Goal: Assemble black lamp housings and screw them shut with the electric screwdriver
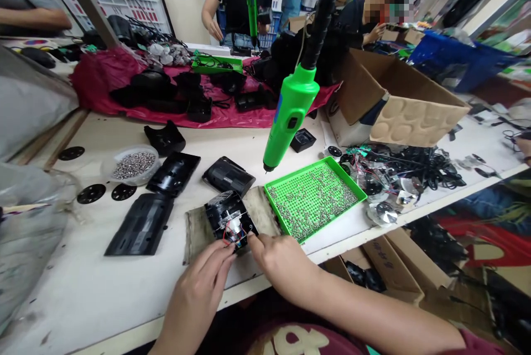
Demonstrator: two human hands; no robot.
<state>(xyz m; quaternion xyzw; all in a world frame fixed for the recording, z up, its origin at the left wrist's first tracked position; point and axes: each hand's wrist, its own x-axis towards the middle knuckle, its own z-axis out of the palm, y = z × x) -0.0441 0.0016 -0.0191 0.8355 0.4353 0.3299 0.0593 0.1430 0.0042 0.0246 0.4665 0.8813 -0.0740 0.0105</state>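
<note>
A black plastic housing (224, 214) sits on a worn mat (194, 233) near the table's front edge, a small motor (235, 226) and red and blue wires showing in its open side. My left hand (203, 277) pinches the housing's near edge by the wires and a small circuit board. From the other side, my right hand (280, 261) grips the near right corner, its fingers curled. The exact contact of the fingertips is partly hidden. Above hangs a green electric screwdriver (290, 114), touched by neither hand. To the right lies a green tray (271, 200) holding many small screws.
Black shell pieces (141, 225) and black discs (91, 193) lie left, with a tub of screws (135, 166). Motors and cables (385, 172) are heaped right, below a cardboard box (418, 117). Black parts cover a red sheet (249, 117) at the back. Other people (238, 1) work beyond.
</note>
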